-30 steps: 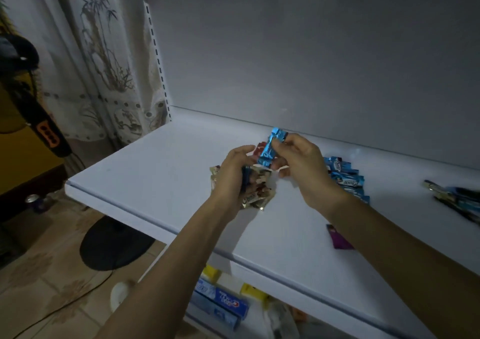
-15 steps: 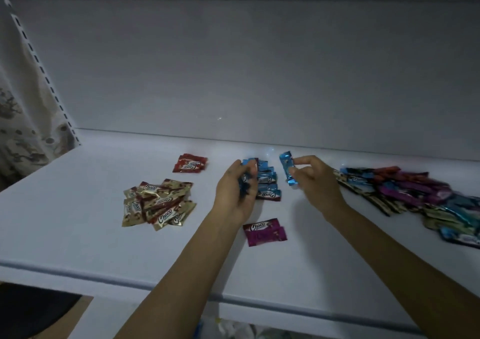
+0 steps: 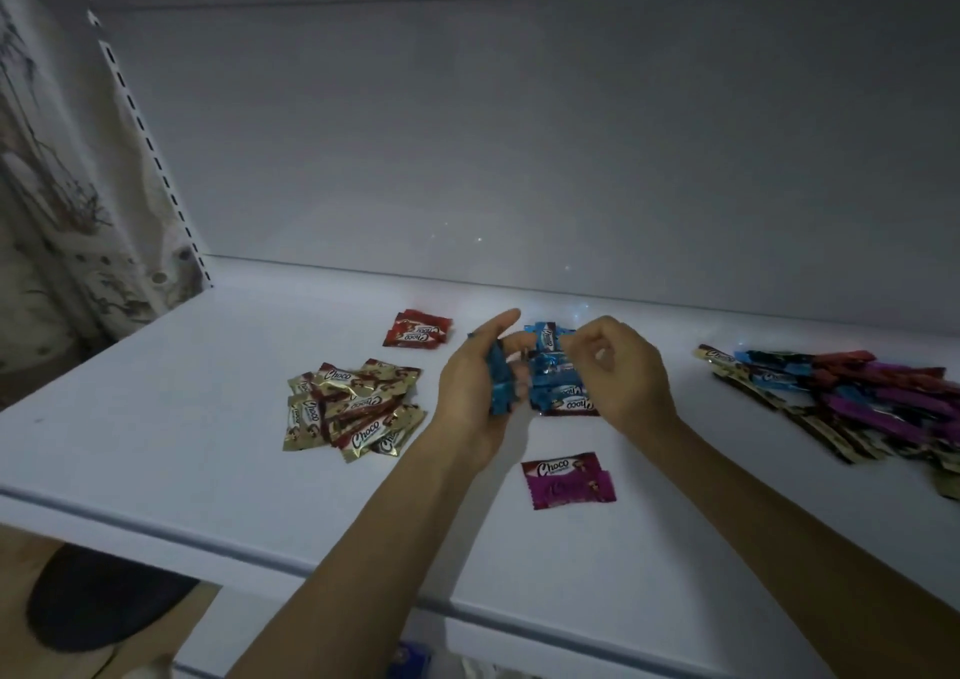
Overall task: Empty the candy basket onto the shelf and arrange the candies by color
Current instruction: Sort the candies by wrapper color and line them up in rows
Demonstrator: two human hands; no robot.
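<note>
Sorting by colour is the step in hand. The left hand (image 3: 467, 397) grips a few blue candies (image 3: 500, 384) just left of the blue pile (image 3: 558, 392) on the shelf (image 3: 208, 408). The right hand (image 3: 623, 377) hovers over that pile with fingers curled (whether they pinch a wrapper I cannot tell). Next, I judge, the held blues go onto the pile. Left of it lies the gold pile (image 3: 353, 408), with red candies (image 3: 418, 332) farther back. A purple candy (image 3: 569, 478) sits in front, and the unsorted heap (image 3: 857, 397) lies well to the right. Nothing seems to block the way; no basket shows.
</note>
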